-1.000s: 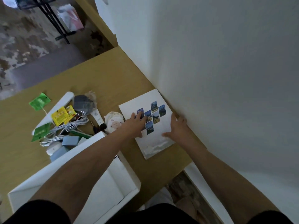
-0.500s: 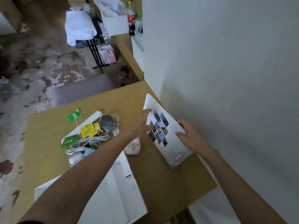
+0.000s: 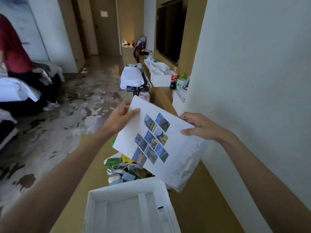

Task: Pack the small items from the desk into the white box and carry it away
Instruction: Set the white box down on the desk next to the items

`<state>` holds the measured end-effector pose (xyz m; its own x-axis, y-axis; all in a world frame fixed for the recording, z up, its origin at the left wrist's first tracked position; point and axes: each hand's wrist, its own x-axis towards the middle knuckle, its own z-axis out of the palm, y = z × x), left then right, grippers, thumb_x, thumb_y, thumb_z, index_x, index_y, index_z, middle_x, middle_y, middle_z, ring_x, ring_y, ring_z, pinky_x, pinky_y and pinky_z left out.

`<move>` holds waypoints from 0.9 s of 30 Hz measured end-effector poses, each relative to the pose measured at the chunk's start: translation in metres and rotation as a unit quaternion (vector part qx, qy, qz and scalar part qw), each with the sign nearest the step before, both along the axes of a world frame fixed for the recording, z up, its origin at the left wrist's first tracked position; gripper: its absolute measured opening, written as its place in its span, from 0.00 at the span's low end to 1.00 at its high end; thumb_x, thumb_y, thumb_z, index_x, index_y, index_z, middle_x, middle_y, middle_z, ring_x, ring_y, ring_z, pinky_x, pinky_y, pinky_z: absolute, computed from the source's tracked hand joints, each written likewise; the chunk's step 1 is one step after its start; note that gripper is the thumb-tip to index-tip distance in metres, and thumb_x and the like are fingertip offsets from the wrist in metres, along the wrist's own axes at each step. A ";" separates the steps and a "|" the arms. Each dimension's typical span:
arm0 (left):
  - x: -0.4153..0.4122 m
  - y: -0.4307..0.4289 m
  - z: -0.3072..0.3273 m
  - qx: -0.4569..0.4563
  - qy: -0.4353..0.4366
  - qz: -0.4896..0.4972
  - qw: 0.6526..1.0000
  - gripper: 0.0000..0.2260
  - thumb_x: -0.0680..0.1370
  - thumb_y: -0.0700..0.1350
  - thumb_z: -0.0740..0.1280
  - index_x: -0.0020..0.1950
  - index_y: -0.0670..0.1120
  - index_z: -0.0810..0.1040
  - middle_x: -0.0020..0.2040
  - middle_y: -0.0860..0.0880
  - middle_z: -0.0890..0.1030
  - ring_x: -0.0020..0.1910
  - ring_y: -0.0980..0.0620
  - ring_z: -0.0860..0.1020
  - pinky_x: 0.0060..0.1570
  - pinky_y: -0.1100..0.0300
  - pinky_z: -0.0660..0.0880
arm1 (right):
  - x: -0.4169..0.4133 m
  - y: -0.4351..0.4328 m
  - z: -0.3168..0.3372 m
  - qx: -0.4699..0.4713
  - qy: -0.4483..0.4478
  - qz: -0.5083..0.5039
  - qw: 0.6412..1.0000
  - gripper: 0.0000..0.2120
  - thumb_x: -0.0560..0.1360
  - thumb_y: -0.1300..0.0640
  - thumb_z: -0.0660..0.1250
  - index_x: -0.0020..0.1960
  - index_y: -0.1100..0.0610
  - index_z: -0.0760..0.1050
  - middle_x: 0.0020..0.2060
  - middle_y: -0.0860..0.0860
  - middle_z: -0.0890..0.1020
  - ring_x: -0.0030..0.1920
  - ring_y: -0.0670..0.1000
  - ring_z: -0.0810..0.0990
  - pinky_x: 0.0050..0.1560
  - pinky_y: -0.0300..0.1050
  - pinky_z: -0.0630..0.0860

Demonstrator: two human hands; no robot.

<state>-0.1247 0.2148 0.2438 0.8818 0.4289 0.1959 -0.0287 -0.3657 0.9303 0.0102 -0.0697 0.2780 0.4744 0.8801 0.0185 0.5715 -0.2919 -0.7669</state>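
- The left hand pinches the top left corner of a white flat packet, with the thumb on the front and the fingers behind.
- The right hand grips the packet's right edge, with the thumb on the face and the fingers curled over the top edge.
- There is one packet, held by the two hands clear of the desk. It is tilted and hangs over the pile of small items and the far right corner of the box.
- Its face is plain white with a diagonal cluster of small slanted photo tiles in blues and greens, too blurred to count. Its lower edge looks crinkled, like a wrapper.
- One white box stands open on the desk below the hands, and its inside shows white dividers.
- Just beyond the box lies the pile: a white cable, a green card, a yellow sachet, a pale blue block and a white rounded piece, partly hidden by the packet.
- The desk is light wood and runs along a pale wall on the right.
- Farther along the same counter stand two bottles, one dark cola and one green, beside another white box.
- A black rack holding a white cloth stands on the mottled brown-and-white floor.
- On the left is a bed, with a person in a red top by it.
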 end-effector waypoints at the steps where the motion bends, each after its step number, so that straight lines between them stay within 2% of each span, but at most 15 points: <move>1: -0.018 0.011 -0.004 -0.007 0.007 -0.004 1.000 0.18 0.73 0.58 0.69 0.60 0.57 0.71 0.55 0.48 0.81 0.49 0.49 0.82 0.43 0.53 0.80 | -0.004 0.017 -0.004 -0.023 0.005 0.030 0.999 0.09 0.76 0.61 0.69 0.55 0.59 0.74 0.51 0.54 0.83 0.51 0.54 0.83 0.52 0.52 0.79; 3: -0.056 0.027 -0.019 0.006 0.039 -0.001 0.999 0.21 0.75 0.50 0.68 0.66 0.54 0.66 0.58 0.45 0.79 0.53 0.46 0.81 0.47 0.52 0.80 | -0.014 0.050 -0.017 -0.074 0.008 0.095 0.993 0.08 0.77 0.61 0.68 0.55 0.58 0.73 0.52 0.53 0.82 0.52 0.53 0.82 0.53 0.53 0.79; 6: -0.111 0.040 -0.048 0.083 0.123 0.037 0.988 0.26 0.78 0.47 0.65 0.74 0.54 0.60 0.67 0.51 0.68 0.63 0.52 0.69 0.59 0.57 0.70 | -0.033 0.090 -0.045 -0.149 0.000 0.176 0.973 0.07 0.78 0.56 0.67 0.55 0.53 0.73 0.54 0.49 0.81 0.55 0.48 0.81 0.56 0.52 0.77; 8: -0.142 0.040 -0.067 0.105 0.152 0.035 0.982 0.23 0.80 0.43 0.63 0.74 0.49 0.61 0.70 0.48 0.67 0.65 0.49 0.69 0.63 0.58 0.67 | -0.045 0.110 -0.066 -0.176 -0.017 0.211 0.961 0.08 0.78 0.54 0.67 0.56 0.52 0.73 0.55 0.49 0.80 0.56 0.51 0.79 0.57 0.54 0.75; 9: -0.155 0.038 -0.076 0.102 0.164 0.029 0.981 0.21 0.80 0.42 0.62 0.73 0.47 0.63 0.70 0.45 0.69 0.64 0.46 0.72 0.62 0.56 0.70 | -0.049 0.118 -0.077 -0.190 -0.021 0.226 0.955 0.08 0.78 0.54 0.66 0.56 0.51 0.73 0.56 0.50 0.80 0.56 0.52 0.79 0.56 0.54 0.75; 11: -0.177 0.031 -0.093 0.084 0.194 0.030 0.977 0.17 0.81 0.40 0.60 0.70 0.44 0.66 0.66 0.42 0.72 0.59 0.42 0.76 0.51 0.57 0.77 | -0.057 0.132 -0.097 -0.227 -0.039 0.247 0.941 0.12 0.78 0.52 0.66 0.60 0.51 0.71 0.62 0.50 0.76 0.61 0.54 0.75 0.58 0.53 0.72; 13: -0.190 0.024 -0.108 0.082 0.225 0.038 0.970 0.15 0.81 0.40 0.59 0.69 0.45 0.67 0.62 0.41 0.74 0.53 0.44 0.78 0.40 0.64 0.78 | -0.061 0.139 -0.115 -0.272 -0.063 0.250 0.927 0.21 0.79 0.50 0.66 0.70 0.52 0.66 0.71 0.49 0.67 0.70 0.53 0.67 0.67 0.53 0.67; 14: -0.194 0.022 -0.115 0.082 0.236 0.043 0.967 0.15 0.82 0.41 0.58 0.68 0.45 0.67 0.61 0.41 0.74 0.51 0.44 0.78 0.38 0.64 0.78 | -0.063 0.140 -0.123 -0.289 -0.062 0.245 0.923 0.26 0.79 0.50 0.66 0.74 0.53 0.62 0.74 0.49 0.63 0.73 0.51 0.63 0.71 0.53 0.64; 16: -0.197 0.018 -0.127 0.090 0.254 0.048 0.962 0.15 0.82 0.41 0.58 0.68 0.47 0.67 0.61 0.40 0.75 0.52 0.41 0.78 0.44 0.53 0.79 | -0.064 0.138 -0.134 -0.304 -0.049 0.240 0.921 0.31 0.79 0.49 0.66 0.77 0.54 0.58 0.76 0.50 0.61 0.75 0.51 0.61 0.72 0.50 0.62; 17: -0.196 0.017 -0.132 0.091 0.261 0.047 0.960 0.15 0.82 0.41 0.58 0.68 0.47 0.67 0.60 0.39 0.75 0.53 0.38 0.78 0.48 0.48 0.77 | -0.064 0.136 -0.137 -0.310 -0.047 0.241 0.918 0.30 0.79 0.50 0.66 0.77 0.54 0.58 0.76 0.51 0.62 0.74 0.51 0.62 0.71 0.48 0.62; 19: -0.193 0.013 -0.140 0.084 0.272 0.044 0.958 0.14 0.81 0.42 0.58 0.68 0.50 0.67 0.58 0.39 0.76 0.50 0.38 0.78 0.47 0.47 0.77 | -0.061 0.131 -0.141 -0.318 -0.040 0.247 0.914 0.29 0.79 0.52 0.66 0.76 0.56 0.59 0.75 0.52 0.64 0.73 0.52 0.64 0.68 0.46 0.63; 23: -0.178 0.003 -0.155 0.096 0.279 0.045 0.954 0.14 0.81 0.44 0.57 0.66 0.54 0.65 0.50 0.40 0.78 0.35 0.50 0.73 0.32 0.60 0.71 | -0.052 0.119 -0.143 -0.315 -0.043 0.240 0.917 0.27 0.79 0.53 0.66 0.74 0.59 0.62 0.74 0.54 0.65 0.68 0.47 0.66 0.65 0.39 0.64; 25: -0.175 0.003 -0.160 0.108 0.287 0.046 0.951 0.14 0.81 0.44 0.58 0.66 0.56 0.65 0.49 0.45 0.76 0.33 0.53 0.72 0.30 0.63 0.69 | -0.052 0.115 -0.149 -0.312 -0.031 0.238 0.919 0.27 0.79 0.53 0.66 0.75 0.58 0.61 0.74 0.52 0.64 0.72 0.50 0.64 0.71 0.48 0.62; 27: -0.177 0.003 -0.165 0.120 0.305 0.038 0.944 0.15 0.81 0.44 0.58 0.67 0.55 0.65 0.51 0.48 0.75 0.35 0.55 0.73 0.31 0.63 0.69 | -0.058 0.112 -0.156 -0.313 -0.016 0.243 0.918 0.24 0.79 0.52 0.66 0.72 0.55 0.64 0.71 0.48 0.67 0.71 0.50 0.65 0.70 0.51 0.64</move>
